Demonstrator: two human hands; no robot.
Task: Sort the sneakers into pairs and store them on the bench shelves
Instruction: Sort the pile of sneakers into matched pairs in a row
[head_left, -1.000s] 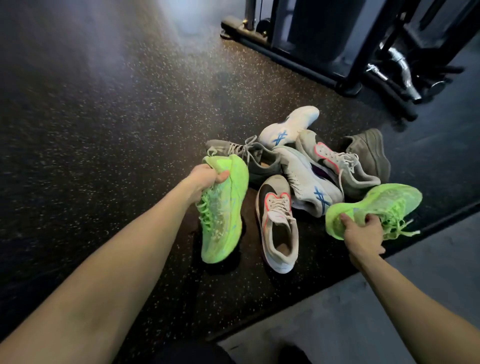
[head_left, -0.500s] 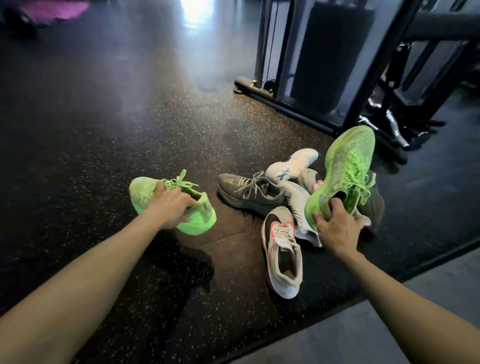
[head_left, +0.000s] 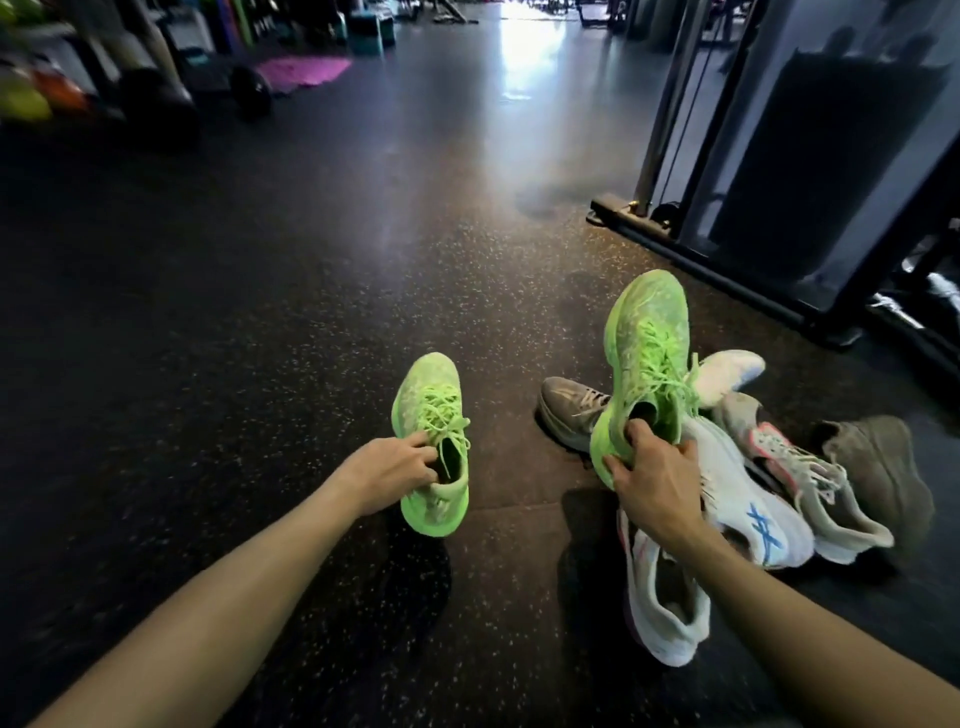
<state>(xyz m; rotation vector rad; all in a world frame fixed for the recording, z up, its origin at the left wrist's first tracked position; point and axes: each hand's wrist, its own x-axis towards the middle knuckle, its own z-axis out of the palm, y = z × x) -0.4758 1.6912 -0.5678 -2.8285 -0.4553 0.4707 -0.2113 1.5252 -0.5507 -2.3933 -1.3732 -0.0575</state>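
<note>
I hold two matching neon green sneakers above the dark speckled floor. My left hand (head_left: 388, 477) grips the collar of one green sneaker (head_left: 430, 410), toe pointing away from me. My right hand (head_left: 655, 486) grips the heel opening of the other green sneaker (head_left: 649, 343), held higher, toe up and away. Below and right of it lies the pile: a white sneaker with blue stripes (head_left: 748, 509), a white-and-pink sneaker (head_left: 662, 608) nearest me, a grey sneaker (head_left: 569, 410), a grey-and-pink sneaker (head_left: 810, 478), a taupe sneaker (head_left: 878, 473) and a white toe (head_left: 727, 369). No bench is in view.
A dark gym machine frame (head_left: 769, 218) stands at the right, its base bar running along the floor behind the pile. Far left are black weights (head_left: 249, 93), coloured balls and a pink mat (head_left: 306, 70). Open rubber floor (head_left: 260, 260) stretches ahead and to the left.
Both green sneakers have been lifted off the floor and pile and turned toe-forward. The left one has swung in towards the right one, and the view has tilted up.
</note>
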